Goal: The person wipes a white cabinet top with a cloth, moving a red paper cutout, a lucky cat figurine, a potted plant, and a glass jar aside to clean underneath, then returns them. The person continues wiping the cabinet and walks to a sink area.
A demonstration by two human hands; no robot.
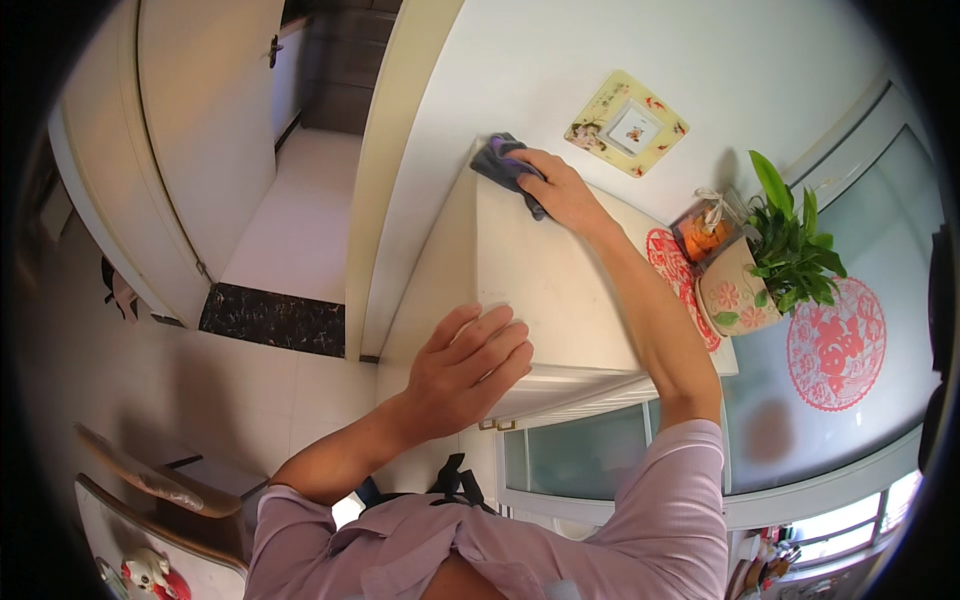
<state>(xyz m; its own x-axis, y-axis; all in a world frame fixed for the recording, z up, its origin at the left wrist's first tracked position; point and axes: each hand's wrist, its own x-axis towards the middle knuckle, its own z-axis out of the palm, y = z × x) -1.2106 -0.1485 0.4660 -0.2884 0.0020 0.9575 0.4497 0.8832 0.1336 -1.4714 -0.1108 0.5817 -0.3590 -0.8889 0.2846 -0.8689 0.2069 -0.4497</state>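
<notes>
A dark grey cloth with purple patches (504, 166) lies bunched on the far left corner of a cream cabinet top (555, 292), close to the wall. My right hand (561, 193) presses on the cloth with its fingers curled over it. At the near left corner of the cabinet, my left hand (471, 369) has its fingers somewhat apart and holds nothing. The fingertips are over the cabinet's edge; whether they touch it is hard to tell.
Right of my right forearm stand a flowered plant pot (739, 292) and a glass jar with orange contents (703, 232), beside a red paper-cut mat (679, 274). A decorated wall switch (632, 127) is above. An open door (206, 127) stands left; a chair (161, 480) is lower left.
</notes>
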